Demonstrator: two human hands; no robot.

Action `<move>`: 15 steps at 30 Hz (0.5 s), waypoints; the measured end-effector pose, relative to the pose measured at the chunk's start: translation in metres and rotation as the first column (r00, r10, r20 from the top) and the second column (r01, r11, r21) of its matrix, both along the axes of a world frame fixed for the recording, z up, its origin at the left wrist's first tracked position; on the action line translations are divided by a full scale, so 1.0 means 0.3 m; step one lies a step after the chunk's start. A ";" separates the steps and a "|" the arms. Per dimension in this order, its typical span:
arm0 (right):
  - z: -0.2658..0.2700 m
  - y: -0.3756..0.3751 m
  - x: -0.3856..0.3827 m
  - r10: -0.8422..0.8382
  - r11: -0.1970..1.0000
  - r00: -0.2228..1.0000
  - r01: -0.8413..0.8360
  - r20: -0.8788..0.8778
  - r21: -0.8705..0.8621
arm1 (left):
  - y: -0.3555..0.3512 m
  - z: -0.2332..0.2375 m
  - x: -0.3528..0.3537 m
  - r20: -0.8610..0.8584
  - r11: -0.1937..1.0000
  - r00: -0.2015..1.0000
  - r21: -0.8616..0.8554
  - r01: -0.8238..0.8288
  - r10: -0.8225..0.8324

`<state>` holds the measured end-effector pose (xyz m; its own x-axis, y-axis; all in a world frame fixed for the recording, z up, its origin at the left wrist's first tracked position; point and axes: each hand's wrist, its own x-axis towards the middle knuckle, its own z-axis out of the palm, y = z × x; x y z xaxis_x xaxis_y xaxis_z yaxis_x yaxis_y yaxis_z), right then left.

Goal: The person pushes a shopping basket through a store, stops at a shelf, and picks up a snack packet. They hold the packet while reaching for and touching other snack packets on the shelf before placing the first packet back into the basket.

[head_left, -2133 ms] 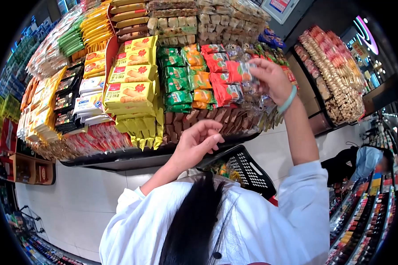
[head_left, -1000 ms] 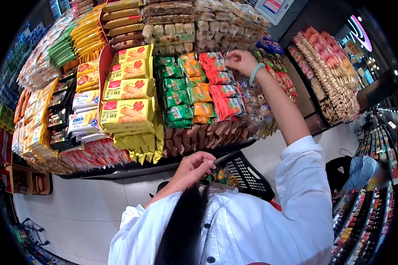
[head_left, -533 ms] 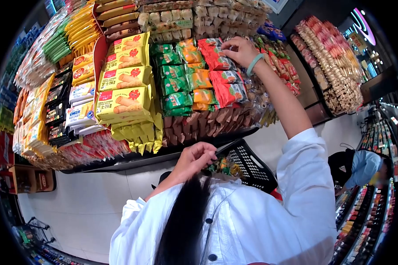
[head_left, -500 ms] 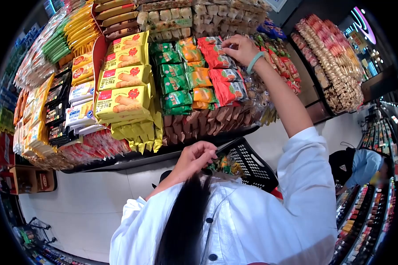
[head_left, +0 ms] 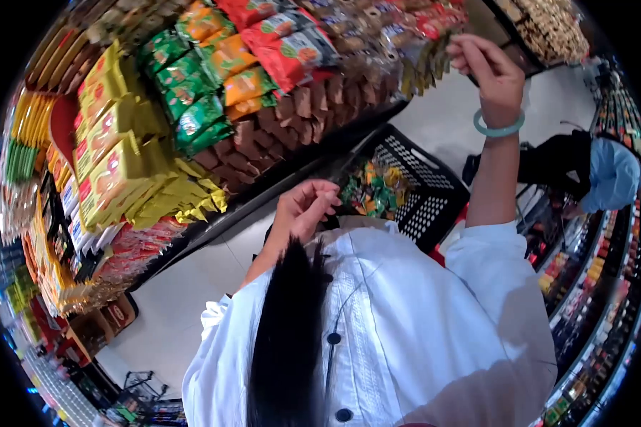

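My left hand (head_left: 308, 210) is closed in a pinch at chest height, next to a sheer, clear plastic bag (head_left: 347, 162) that it grips by the edge. Beyond its fingertips, small green, yellow and orange wrapped snacks (head_left: 377, 188) lie in the black shopping basket (head_left: 424, 167). My right hand (head_left: 488, 71), with a pale green bangle (head_left: 499, 124) on the wrist, is raised at the display's right end. Its fingers are bent together beside dark greenish packets (head_left: 426, 67); I cannot tell what is between them.
The snack display has green packets (head_left: 185, 85), orange packets (head_left: 238, 67), red packets (head_left: 288, 46), brown packets (head_left: 263, 135) and a yellow stack (head_left: 117, 156). A person in a light blue top (head_left: 612, 174) is at the right, near shelves (head_left: 598, 306).
My right hand has moved right, away from the red packets. The view has turned, so the display appears tilted and farther left, and more of the basket shows. My left hand keeps its pinch.
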<state>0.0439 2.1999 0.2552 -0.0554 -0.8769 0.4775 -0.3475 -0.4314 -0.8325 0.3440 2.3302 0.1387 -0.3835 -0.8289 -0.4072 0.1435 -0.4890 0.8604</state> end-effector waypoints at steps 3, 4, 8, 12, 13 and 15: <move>-0.284 0.172 -0.236 -0.293 0.938 0.901 0.206 0.320 0.279 | 0.009 -0.051 -0.048 0.054 0.997 0.997 0.044 0.061 -0.063; -0.392 0.234 -0.297 -0.406 0.873 0.839 0.239 0.362 0.426 | 0.010 -0.066 -0.067 0.080 0.993 0.991 0.068 0.098 -0.103; -0.877 0.508 -0.459 -0.639 0.680 0.662 0.249 0.391 0.690 | 0.011 -0.179 -0.152 0.168 0.961 0.952 0.157 0.230 -0.255; -1.276 0.696 -0.461 -0.750 0.545 0.560 0.219 0.353 0.809 | 0.028 -0.312 -0.249 0.222 0.913 0.897 0.240 0.331 -0.383; -1.429 0.764 -0.439 -0.795 0.363 0.570 0.173 0.208 0.916 | 0.044 -0.358 -0.296 0.219 0.889 0.878 0.282 0.361 -0.426; -1.614 0.845 -0.406 -0.821 0.275 0.534 0.062 0.201 0.959 | 0.076 -0.439 -0.328 0.221 0.846 0.840 0.344 0.409 -0.496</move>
